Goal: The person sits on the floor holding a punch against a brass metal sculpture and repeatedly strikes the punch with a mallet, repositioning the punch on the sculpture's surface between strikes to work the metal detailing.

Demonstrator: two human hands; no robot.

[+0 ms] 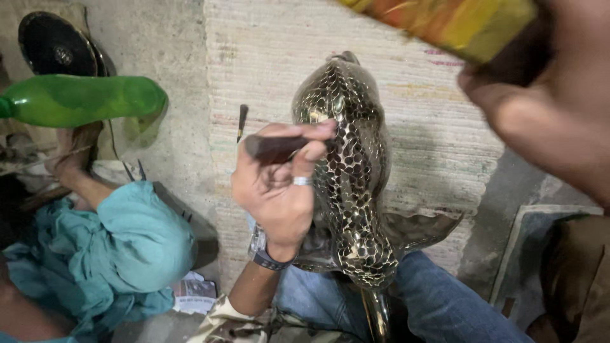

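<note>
Left hand (279, 184) gripping dark chisel (276, 146) against scale-patterned brass vessel (349, 171) pointing far, right hand (540, 95) gripping blurred, cut-off mallet (445, 22).

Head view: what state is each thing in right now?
Brass vessel: propped on the lap, scale pattern engraved over its surface.
Chisel: gripped in the left hand, tip against the vessel.
Mallet: raised in the right hand, motion-blurred.
Spare chisel: lying loose on the mat.
Green bottle: on its side, uncapped or capped unclear.
</note>
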